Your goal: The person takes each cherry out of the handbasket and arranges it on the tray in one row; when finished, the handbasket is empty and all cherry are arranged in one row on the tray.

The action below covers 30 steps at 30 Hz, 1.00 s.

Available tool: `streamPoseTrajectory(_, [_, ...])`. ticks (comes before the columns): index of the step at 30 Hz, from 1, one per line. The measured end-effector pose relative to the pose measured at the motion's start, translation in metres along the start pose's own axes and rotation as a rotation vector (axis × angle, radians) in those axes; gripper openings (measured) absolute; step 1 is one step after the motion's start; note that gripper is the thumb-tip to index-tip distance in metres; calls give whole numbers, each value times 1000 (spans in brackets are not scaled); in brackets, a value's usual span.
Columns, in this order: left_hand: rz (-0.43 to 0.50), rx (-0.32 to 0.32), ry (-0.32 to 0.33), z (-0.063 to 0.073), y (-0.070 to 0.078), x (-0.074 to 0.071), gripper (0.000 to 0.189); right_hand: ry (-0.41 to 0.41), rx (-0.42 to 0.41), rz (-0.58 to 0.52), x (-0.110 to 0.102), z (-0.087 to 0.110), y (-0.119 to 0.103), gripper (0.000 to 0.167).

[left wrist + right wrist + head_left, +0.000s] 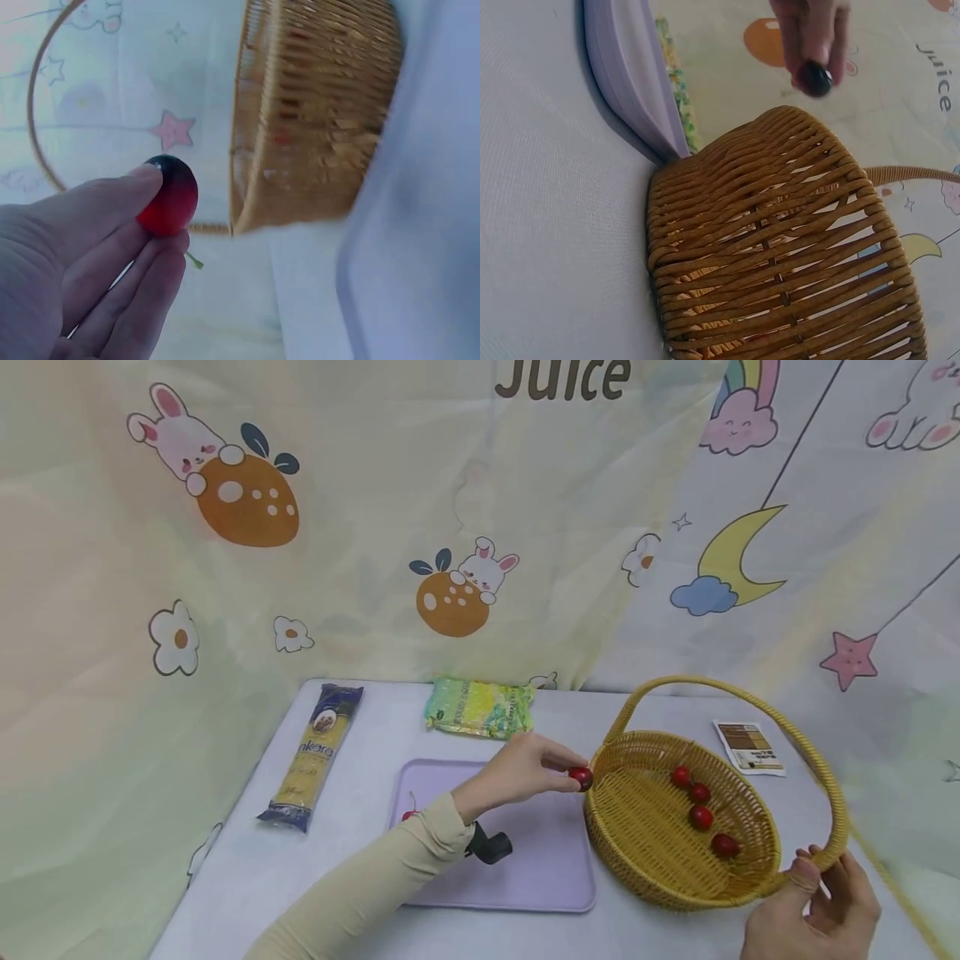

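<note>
Presently pinches one dark red cherry [580, 778] between thumb and fingertips of the left hand [525, 768]; holds it close to the left side of a wicker basket [645, 827], apart from the weave as seen in both wrist views; shows also, in the left wrist view, a short green stem [196, 262] beside the fingertips; with the right hand [813, 910], grips the handle [838, 802] of the basket low down, where it meets the rim; has, inside the basket, four more cherries [701, 817], lying in a loose row in its right half.

Just beside the basket, to the left, has a pale purple tray [532, 860]; on it, shows another small red fruit [408, 815], partly hidden by the beige sleeve [375, 877]; wears a black device [491, 847] at the left wrist; behind the tray, has a green and yellow packet [480, 707]; farther left, a long pasta pack [311, 756] with blue ends; right of the basket, near its far side, a white and brown sachet [750, 747]; beneath everything, a white tabletop [225, 877]; behind, a pale cloth [360, 485] printed with rabbits, oranges and flowers.
</note>
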<state>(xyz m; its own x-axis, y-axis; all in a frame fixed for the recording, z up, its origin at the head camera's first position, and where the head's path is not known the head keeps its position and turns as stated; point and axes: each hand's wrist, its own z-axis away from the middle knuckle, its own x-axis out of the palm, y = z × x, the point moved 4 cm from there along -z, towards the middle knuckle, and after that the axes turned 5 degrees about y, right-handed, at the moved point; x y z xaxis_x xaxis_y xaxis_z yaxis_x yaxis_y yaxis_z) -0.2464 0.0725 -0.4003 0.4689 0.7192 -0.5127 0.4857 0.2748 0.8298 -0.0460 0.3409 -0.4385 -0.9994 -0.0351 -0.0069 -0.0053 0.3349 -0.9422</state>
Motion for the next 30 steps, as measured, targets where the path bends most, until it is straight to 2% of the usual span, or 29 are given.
streamPoseTrajectory(3, [-6, 8, 17, 16, -8, -14, 30, 9, -16, -6, -2, -2, -2, 43])
streamPoseTrajectory(7, [-29, 12, 15, 37, -20, -30, 31, 29, -109, -1, -6, -1, -5, 42])
streamPoseTrajectory(10, [-43, -10, 7, 52, -31, -42, 30, 41, -148, -22, -8, 1, -5, 41])
streamPoseTrajectory(16, [-100, -47, 18, 78, -56, -65, 28, 48, -150, -14, -5, -5, 6, 41])
streamPoseTrajectory(20, [-150, -84, 10, 91, -72, -78, 27, 52, -122, 5, -3, -7, 13, 42])
streamPoseTrajectory(24, [-178, -131, -11, 103, -88, -84, 27, 31, -107, 40, -2, -5, 12, 45])
streamPoseTrajectory(30, [-179, -185, -45, 118, -108, -87, 27, 1, -81, 55, 1, 0, 9, 46])
